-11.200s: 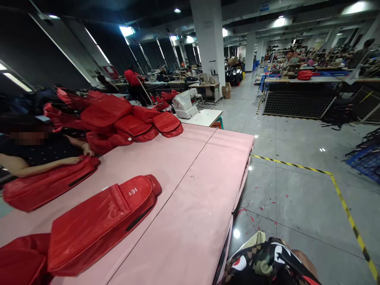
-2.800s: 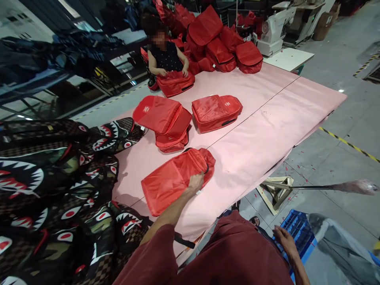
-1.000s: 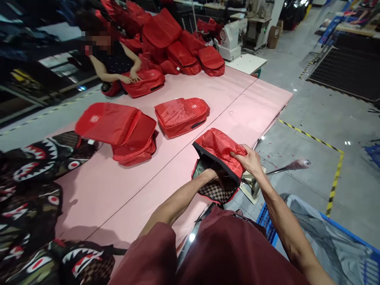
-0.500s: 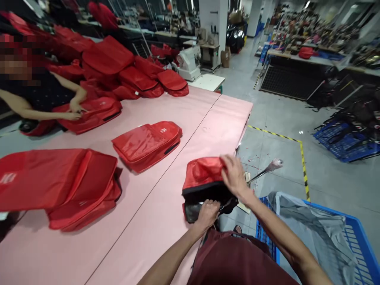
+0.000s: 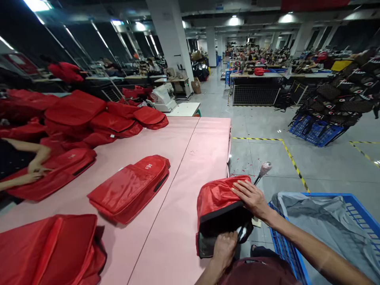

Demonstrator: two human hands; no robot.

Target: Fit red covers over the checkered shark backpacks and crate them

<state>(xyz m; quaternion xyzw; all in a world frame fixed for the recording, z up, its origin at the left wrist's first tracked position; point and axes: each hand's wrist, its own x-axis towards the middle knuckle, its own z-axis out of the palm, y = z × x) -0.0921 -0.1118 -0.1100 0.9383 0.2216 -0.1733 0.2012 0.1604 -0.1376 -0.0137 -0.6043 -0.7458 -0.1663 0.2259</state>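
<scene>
A red bag with a dark opening facing me hangs at the right edge of the pink-covered table. My left hand is closed like a fist on the opening's lower edge; the fingertips are hidden. My right hand rests on the upper red side near the rim, fingers stretched out and the thumb out of sight. Beside my left knuckles is a shiny black-and-white thing whose kind I cannot make out. Just behind the bag, a rod with a wrapped tip sticks up.
Another red bag lies mid-table, and a larger red one is near left. A co-worker's arms rest on a bag beside a red pile. To my right stands a blue crate with grey sheeting.
The view has tilted up and turned, so the table things appear farther left. My right hand's fingers have straightened over the bag's upper side. My left hand stays at the lower edge.
</scene>
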